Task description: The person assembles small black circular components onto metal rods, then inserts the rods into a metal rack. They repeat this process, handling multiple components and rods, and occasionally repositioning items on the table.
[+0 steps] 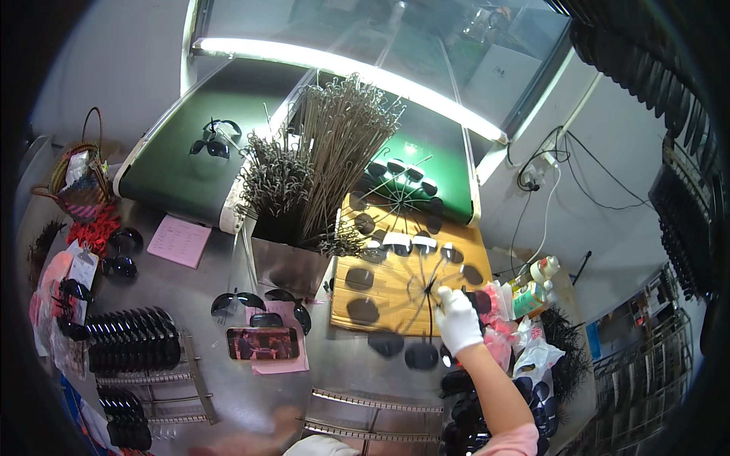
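Gloved in white, my right hand [460, 323] is closed at the hub of a wire spoke rack [426, 289]. Dark lenses [362, 311] form a ring at the ends of its spokes, partly blurred by motion. The rack is above the tan cardboard [346, 262] and the table's near part. At the lower edge my left hand [321, 447], also in a white glove, is mostly cut off, its forearm smeared. Its fingers are hidden. Close to it lies a metal rack frame [372, 403].
A metal box [285, 266] holds many hooked wires. Behind are green conveyor belts [179, 167], one carrying a second lens wheel [401, 194]. A phone [263, 343] lies on pink paper. Sunglasses fill a rack [133, 342] at left; bottles [540, 273] and plastic bags stand right.
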A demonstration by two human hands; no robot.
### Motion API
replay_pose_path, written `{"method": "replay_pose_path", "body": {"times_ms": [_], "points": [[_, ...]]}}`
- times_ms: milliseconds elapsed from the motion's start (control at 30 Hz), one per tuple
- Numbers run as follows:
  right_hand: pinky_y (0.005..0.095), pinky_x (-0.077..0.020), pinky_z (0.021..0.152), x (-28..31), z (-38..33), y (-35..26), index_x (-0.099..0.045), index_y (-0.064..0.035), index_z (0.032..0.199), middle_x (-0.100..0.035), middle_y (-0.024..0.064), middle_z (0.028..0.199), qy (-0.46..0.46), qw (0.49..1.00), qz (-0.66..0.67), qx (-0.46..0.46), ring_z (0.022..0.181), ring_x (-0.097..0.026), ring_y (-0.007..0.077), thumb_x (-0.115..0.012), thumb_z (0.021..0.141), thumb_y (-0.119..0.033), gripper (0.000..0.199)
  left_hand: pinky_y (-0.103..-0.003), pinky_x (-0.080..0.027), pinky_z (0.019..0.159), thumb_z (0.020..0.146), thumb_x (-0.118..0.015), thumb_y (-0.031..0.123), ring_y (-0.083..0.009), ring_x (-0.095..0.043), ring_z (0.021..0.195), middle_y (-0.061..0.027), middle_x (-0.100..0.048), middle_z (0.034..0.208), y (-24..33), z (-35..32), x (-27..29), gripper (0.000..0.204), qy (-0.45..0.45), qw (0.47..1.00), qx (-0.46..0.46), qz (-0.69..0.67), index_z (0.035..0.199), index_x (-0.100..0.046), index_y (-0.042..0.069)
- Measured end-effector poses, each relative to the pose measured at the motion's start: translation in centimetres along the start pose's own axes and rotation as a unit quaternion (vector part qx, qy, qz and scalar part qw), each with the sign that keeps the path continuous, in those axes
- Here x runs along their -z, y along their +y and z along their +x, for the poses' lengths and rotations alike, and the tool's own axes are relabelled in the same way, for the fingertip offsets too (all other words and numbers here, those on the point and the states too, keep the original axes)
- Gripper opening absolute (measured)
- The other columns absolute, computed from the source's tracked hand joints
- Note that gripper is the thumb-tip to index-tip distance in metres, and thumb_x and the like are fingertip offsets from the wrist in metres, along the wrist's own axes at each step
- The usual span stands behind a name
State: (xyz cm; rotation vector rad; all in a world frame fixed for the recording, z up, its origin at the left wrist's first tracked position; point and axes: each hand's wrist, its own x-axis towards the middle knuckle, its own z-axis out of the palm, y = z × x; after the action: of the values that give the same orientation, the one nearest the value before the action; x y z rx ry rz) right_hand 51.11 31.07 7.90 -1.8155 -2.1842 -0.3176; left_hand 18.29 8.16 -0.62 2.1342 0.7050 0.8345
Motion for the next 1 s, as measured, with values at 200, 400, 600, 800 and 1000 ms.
{"method": "replay_pose_path", "body": {"times_ms": [200,400,600,800,1000], "points": [[0.0462,-0.0510,0.076,-12.6,12.3,5.0,-0.054,-0.0107,0.119,-0.063,0.0117,0.093,0.129,0.991,-0.047,-0.011,0.088,-0.065,0.0333,-0.074,0.081,-0.014,0.044,-0.050,-0.049,0.063,0.088,-0.066,0.017,-0.0366,-0.065,0.069,-0.0152,-0.065,0.074,-0.8,-0.1,-1.0,0.009,0.001,1.000,0.001,-0.011,0.089,-0.070,0.010],[0.0527,-0.0537,0.092,-19.0,21.6,5.2,-0.050,-0.0074,0.126,-0.064,0.0239,0.120,0.046,0.980,0.060,-0.185,0.108,-0.065,0.0443,-0.034,0.104,-0.016,0.028,-0.052,-0.046,0.057,0.092,-0.059,0.034,-0.0377,-0.060,0.055,-0.0152,-0.062,0.062,-2.3,-0.8,-1.8,0.027,-0.092,0.987,0.082,-0.098,0.080,-0.072,0.015],[0.0494,-0.0509,0.100,-21.3,22.6,4.7,-0.048,-0.0062,0.131,-0.064,0.0272,0.124,0.039,0.969,0.110,-0.219,0.117,-0.062,0.0453,-0.066,0.091,-0.009,0.044,-0.048,-0.044,0.052,0.092,-0.054,0.028,-0.0314,-0.059,0.053,-0.0102,-0.058,0.059,-2.6,-1.3,-2.2,0.020,-0.077,0.996,-0.012,-0.041,0.086,-0.067,0.014],[0.0437,-0.0484,0.102,-17.3,16.2,2.3,-0.051,-0.0024,0.129,-0.065,0.0264,0.124,0.027,0.959,0.213,-0.185,0.118,-0.062,0.0426,-0.068,0.085,-0.005,0.047,-0.046,-0.042,0.054,0.088,-0.061,0.027,-0.0274,-0.055,0.056,-0.0052,-0.051,0.059,-2.3,-0.7,-1.5,0.012,-0.014,0.999,-0.044,-0.016,0.091,-0.067,0.017],[0.0486,-0.0537,0.091,-4.0,-0.4,-2.1,-0.045,-0.0127,0.135,-0.071,0.0259,0.105,-0.062,0.944,0.254,-0.203,0.101,-0.069,0.0445,-0.066,0.081,-0.009,0.058,-0.043,-0.056,0.078,0.091,-0.068,0.025,-0.0290,-0.069,0.081,-0.0090,-0.068,0.085,-2.1,-1.3,-0.8,0.022,-0.115,0.992,-0.048,0.002,0.108,-0.072,0.012]]}}
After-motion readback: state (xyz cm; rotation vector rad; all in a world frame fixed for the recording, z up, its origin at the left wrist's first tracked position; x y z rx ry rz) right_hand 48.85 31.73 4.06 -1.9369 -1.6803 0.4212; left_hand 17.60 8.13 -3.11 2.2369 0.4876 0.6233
